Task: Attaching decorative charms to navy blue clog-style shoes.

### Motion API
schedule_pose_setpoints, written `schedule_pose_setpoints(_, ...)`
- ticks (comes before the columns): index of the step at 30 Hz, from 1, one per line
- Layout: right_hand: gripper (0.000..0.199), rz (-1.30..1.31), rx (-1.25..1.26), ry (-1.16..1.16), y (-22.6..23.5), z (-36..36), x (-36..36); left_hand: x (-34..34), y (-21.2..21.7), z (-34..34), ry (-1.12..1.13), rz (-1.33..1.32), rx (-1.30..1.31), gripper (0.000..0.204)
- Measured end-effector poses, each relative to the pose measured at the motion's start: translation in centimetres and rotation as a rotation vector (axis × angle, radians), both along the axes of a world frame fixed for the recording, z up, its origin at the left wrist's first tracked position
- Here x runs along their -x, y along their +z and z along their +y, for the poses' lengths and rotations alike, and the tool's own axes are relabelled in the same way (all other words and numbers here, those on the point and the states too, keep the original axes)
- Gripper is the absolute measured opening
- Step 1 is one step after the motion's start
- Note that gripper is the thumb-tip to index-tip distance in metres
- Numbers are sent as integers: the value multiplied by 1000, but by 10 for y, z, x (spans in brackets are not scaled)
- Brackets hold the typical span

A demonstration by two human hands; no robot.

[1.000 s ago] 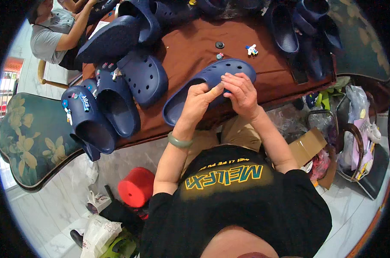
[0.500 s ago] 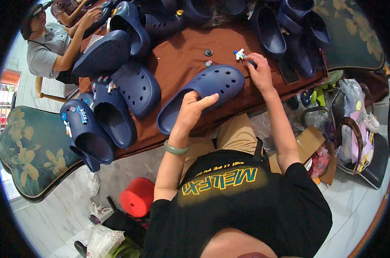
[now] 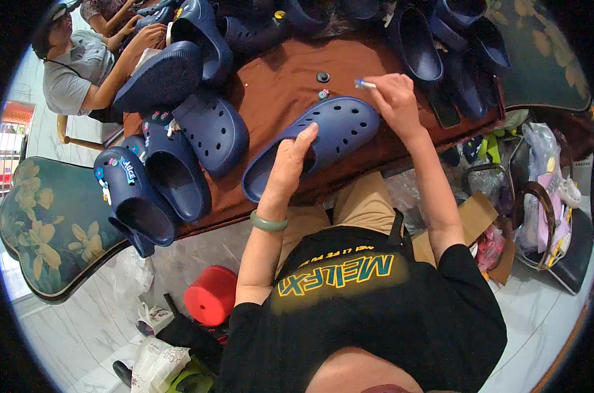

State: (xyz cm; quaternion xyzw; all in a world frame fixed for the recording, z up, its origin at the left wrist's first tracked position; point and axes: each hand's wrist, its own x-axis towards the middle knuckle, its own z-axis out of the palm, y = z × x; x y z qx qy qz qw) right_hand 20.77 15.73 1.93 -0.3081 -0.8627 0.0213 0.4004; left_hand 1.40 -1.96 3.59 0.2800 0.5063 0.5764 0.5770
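My left hand (image 3: 289,158) grips a navy clog (image 3: 349,123) with holes in its upper. The thumb lies on the edge of the foot opening, and the fingers are inside. The clog's toe points to the far right. Just beyond the toe, my right hand (image 3: 396,105) pinches a small white-and-blue shoe charm (image 3: 363,84), which is tilted and somewhat blurred. A small swirl-patterned round charm (image 3: 323,94) lies beside the clog's upper, and behind it is a black round piece (image 3: 322,76). All of these are over the brown cloth (image 3: 277,75).
Several navy clogs, some with charms, lie at the left (image 3: 143,203) and at the far right (image 3: 418,49). A dark phone-like slab (image 3: 445,108) lies right of my right hand. Two people work at the far left. A red stool (image 3: 210,295) stands below the table.
My right hand has closed on the white-and-blue charm and turned it, lifting it off the cloth. My left thumb has swung to point up along the clog, which has shifted slightly right.
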Motion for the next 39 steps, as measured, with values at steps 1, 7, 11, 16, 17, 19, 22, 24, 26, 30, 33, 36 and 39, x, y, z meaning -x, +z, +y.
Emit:
schedule_pose_setpoints(1,14,21,42,114,9,-11,-2,0,3,-1,-9,-5,-15,46)
schedule_pose_setpoints(7,25,-118,37,318,23,-41,-8,1,3,3,-11,-41,-54,41)
schedule_pose_setpoints(11,26,-153,82,327,32,-39,-2,3,-1,4,-3,-48,-61,37)
schedule_pose_setpoints(16,8,221,1064,456,16,-27,3,-4,5,-1,-22,65,-82,33)
schedule_pose_setpoints(17,16,124,1092,488,21,-20,-1,-4,5,-3,-30,66,-79,33)
schedule_pose_setpoints(19,25,46,1194,478,34,-14,-2,-3,3,-7,-89,156,-118,34)
schedule_pose_setpoints(22,53,-130,1246,469,41,-4,-4,-11,-2,-13,-44,150,-164,37)
schedule_pose_setpoints(24,58,-222,1307,429,56,-5,4,-12,2,-14,-71,119,-162,38)
schedule_pose_setpoints(26,64,-320,1340,376,66,1,10,-11,7,-13,-91,90,-166,40)
schedule_pose_setpoints(30,64,-581,1256,235,85,-1,20,-7,6,-13,-198,197,-181,37)
schedule_pose_setpoints(33,62,-522,1254,302,84,-5,20,-8,3,-14,-207,230,-245,34)
schedule_pose_setpoints(36,60,-504,1106,290,74,-4,18,-9,3,-12,-176,198,-253,34)
schedule_pose_setpoints(39,59,-413,1397,284,75,-6,14,-4,4,-8,-147,164,-183,35)
